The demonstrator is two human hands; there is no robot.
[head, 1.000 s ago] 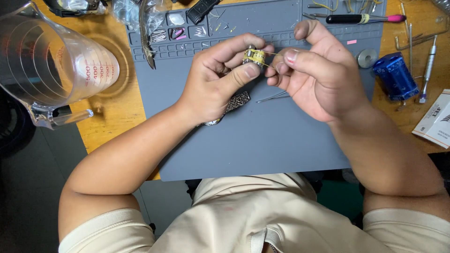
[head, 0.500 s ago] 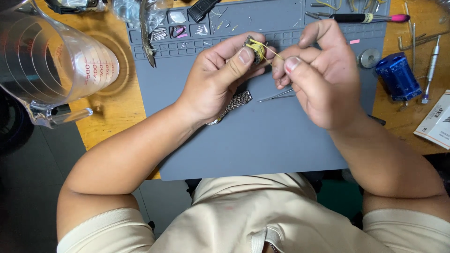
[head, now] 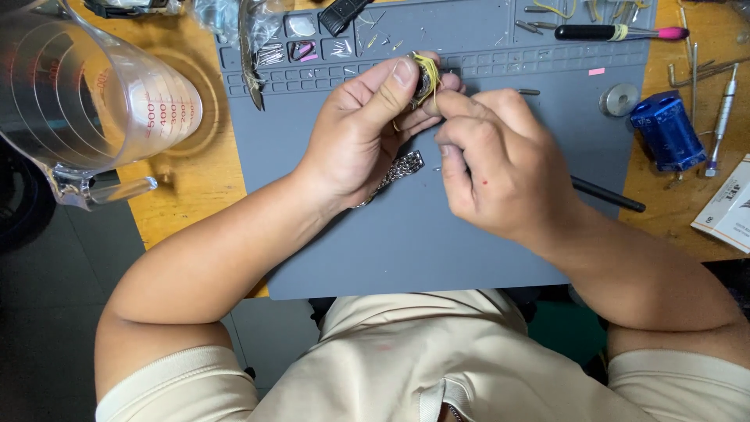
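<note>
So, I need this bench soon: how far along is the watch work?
Mid-job, it seems. Done: tools and small parts are laid out along the grey mat. In hand: the left hand pinches a small yellowish watch piece with its metal bracelet hanging below, while the right hand works at it with its fingertips. Left: the piece is not set down, and a black-handled tool lies unused.

Bright, even light from overhead across the grey mat [head: 406,234], shadows soft and short beneath the left hand [head: 367,133] and right hand [head: 500,164]. At ten o'clock the clear measuring jug [head: 86,101] looms large, bowed by the wide lens and slightly soft, with pale glints on its wall. Dim floor at eight o'clock. Centre focus crisp; the fingertips [head: 406,74] carry only slight blur.
</note>
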